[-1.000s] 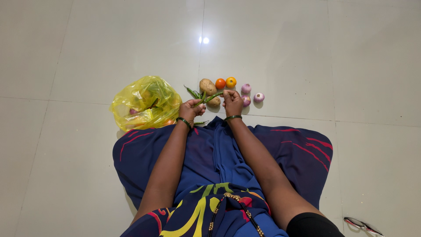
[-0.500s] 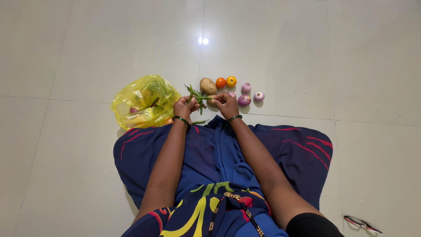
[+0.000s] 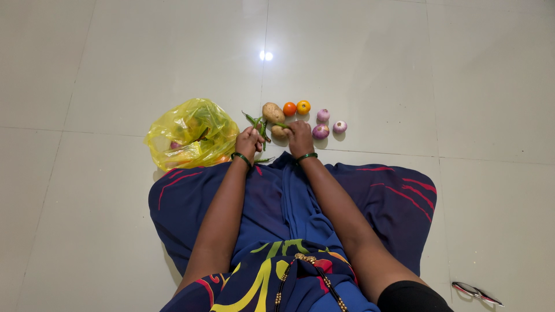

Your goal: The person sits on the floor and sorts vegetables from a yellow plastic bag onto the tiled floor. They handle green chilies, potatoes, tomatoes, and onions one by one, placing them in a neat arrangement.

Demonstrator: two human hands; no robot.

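A person sits on the pale tiled floor [image 3: 115,69] in a blue dress, with a crinkly yellow bag [image 3: 191,134] lying off to the left of both hands. Just past the hands sits a row of a potato [image 3: 272,111], two small tomatoes [image 3: 296,107] and some pink onions [image 3: 321,130]. The left hand [image 3: 250,141] is closed around a bunch of green chillies [image 3: 258,123] that poke up and away from it, and the right hand [image 3: 300,137], right beside it, pinches one long chilli [image 3: 281,125] lying sideways between the two hands.

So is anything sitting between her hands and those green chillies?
Nothing visible. The left hand already grips the green chillies, and the right hand pinches one chilli's end. The potato lies just beyond them.
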